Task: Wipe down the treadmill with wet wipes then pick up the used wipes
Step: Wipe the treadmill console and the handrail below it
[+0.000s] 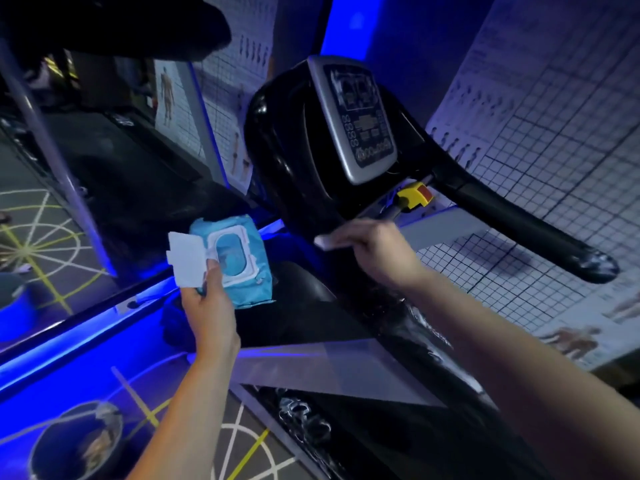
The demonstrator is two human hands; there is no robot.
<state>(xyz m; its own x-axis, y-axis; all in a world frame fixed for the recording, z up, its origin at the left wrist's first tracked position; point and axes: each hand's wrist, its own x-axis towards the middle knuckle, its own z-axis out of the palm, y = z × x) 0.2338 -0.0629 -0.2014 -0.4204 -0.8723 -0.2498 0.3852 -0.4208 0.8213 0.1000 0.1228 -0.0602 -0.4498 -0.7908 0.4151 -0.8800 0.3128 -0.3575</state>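
Observation:
My left hand [207, 303] grips a light-blue pack of wet wipes [242, 271] from below, its white flip lid [185, 259] standing open to the left. My right hand [381, 251] pinches a white wet wipe [329, 241], blurred by motion, against the lower edge of the black treadmill console housing [298, 147]. The grey control panel [356, 119] sits above it, with a yellow and red safety key [414, 195] just below the panel. The black right handrail [526, 223] runs off to the right. The treadmill deck [346, 438] lies below my arms.
Posters with grids and body figures [540, 133] cover the wall on the right and behind the console. A grey metal pole [52, 161] slants at the left. Blue light strips [69, 344] edge the floor, and a round bin [76, 441] stands at the lower left.

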